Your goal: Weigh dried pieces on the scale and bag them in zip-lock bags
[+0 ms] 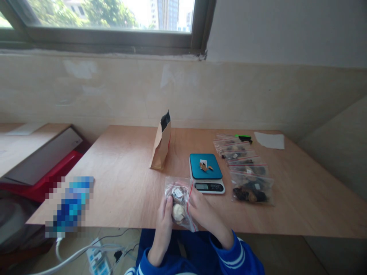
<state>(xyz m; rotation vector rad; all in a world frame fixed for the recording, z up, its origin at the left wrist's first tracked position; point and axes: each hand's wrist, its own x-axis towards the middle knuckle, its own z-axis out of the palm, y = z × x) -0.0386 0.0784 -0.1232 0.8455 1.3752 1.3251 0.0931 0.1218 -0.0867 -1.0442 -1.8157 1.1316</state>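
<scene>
Both hands are at the table's front edge around a clear zip bag (179, 213) with a red seal line, a small white label and a pale round piece inside. My left hand (164, 212) grips the bag's left side, thumb on its front. At the red-lined side my right hand (199, 204) is closed on the bag, its fingertips partly hidden behind the plastic. Just beyond, a kitchen scale (205, 173) with a blue plate carries brown dried pieces (204, 167) and a small label. The scale's display digits are too small to read.
Several zip bags of dark dried pieces (250, 193) overlap in a row right of the scale. Behind them lie a green and black tool (243, 138) and white paper (269, 140). An open kraft bag (162, 149) stands left of the scale. A blurred blue object (74, 202) lies front left.
</scene>
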